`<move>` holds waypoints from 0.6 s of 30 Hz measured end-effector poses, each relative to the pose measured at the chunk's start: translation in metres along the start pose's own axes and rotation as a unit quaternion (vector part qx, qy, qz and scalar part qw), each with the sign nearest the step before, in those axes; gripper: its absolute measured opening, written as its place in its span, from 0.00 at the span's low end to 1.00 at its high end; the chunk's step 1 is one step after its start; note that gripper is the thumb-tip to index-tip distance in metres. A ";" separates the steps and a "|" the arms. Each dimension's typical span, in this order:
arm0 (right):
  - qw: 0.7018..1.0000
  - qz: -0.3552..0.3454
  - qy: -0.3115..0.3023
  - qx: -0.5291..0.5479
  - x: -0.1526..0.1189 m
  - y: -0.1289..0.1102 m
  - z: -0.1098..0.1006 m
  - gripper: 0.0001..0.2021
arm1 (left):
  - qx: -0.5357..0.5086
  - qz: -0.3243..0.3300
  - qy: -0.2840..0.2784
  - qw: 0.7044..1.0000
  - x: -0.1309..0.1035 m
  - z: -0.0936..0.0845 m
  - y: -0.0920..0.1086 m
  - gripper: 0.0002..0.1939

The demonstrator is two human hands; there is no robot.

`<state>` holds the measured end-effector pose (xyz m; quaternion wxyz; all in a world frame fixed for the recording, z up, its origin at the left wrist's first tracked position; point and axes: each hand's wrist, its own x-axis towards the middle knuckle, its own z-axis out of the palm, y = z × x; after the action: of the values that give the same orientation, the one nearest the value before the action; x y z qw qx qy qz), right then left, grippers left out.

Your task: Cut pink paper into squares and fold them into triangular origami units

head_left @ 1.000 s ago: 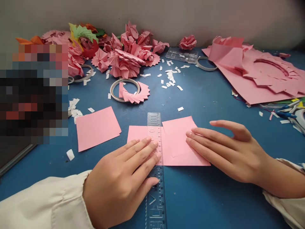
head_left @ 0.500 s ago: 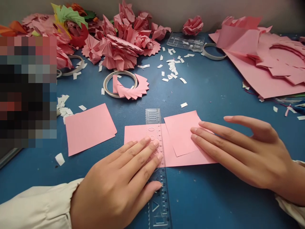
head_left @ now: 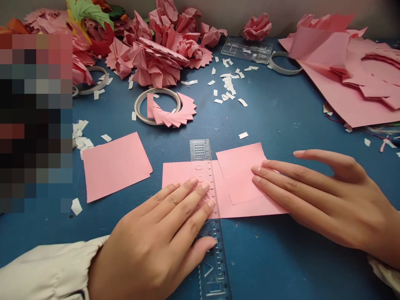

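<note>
My left hand [head_left: 162, 233] lies flat, fingers stretched out, pressing a clear plastic ruler [head_left: 215, 254] down across a pink paper strip [head_left: 250, 210]. The ruler runs from above the strip towards me. My right hand [head_left: 321, 200] is spread, with fingertips resting on a smaller pink paper piece [head_left: 239, 171] that overlaps the strip's right part. Its lower edge sits over the strip and its top sticks out above. To the left, apart from both hands, is a pink paper square stack [head_left: 117, 166] on the blue table.
Beyond the ruler, a tape roll [head_left: 139, 110] lies under a ring of folded pink pieces [head_left: 173, 118]. Folded pink paper flowers [head_left: 161, 58] pile at the back. White scraps [head_left: 229, 83] are scattered about. A clear plastic case [head_left: 246, 51] and large pink sheets [head_left: 328, 96] lie back right.
The view has shifted slightly. Both hands, the ruler and the papers stay in nearly the same arrangement.
</note>
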<state>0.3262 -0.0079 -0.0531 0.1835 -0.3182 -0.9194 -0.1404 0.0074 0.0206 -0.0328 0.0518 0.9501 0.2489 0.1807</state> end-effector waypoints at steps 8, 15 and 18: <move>1.000 0.008 0.000 0.014 -0.001 0.003 0.001 0.18 | -0.001 -0.002 -0.004 1.000 0.000 0.000 0.001 0.16; 1.000 0.008 0.000 0.021 -0.002 0.002 0.001 0.18 | -0.004 0.003 -0.006 1.000 0.003 0.000 0.002 0.16; 0.999 0.019 -0.005 0.048 -0.001 0.006 0.002 0.17 | 0.000 0.006 -0.004 1.000 0.005 -0.001 0.001 0.15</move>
<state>0.3295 -0.0031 -0.0548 0.1965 -0.3271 -0.9198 -0.0915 0.0115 0.0218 -0.0304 0.0521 0.9524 0.2425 0.1770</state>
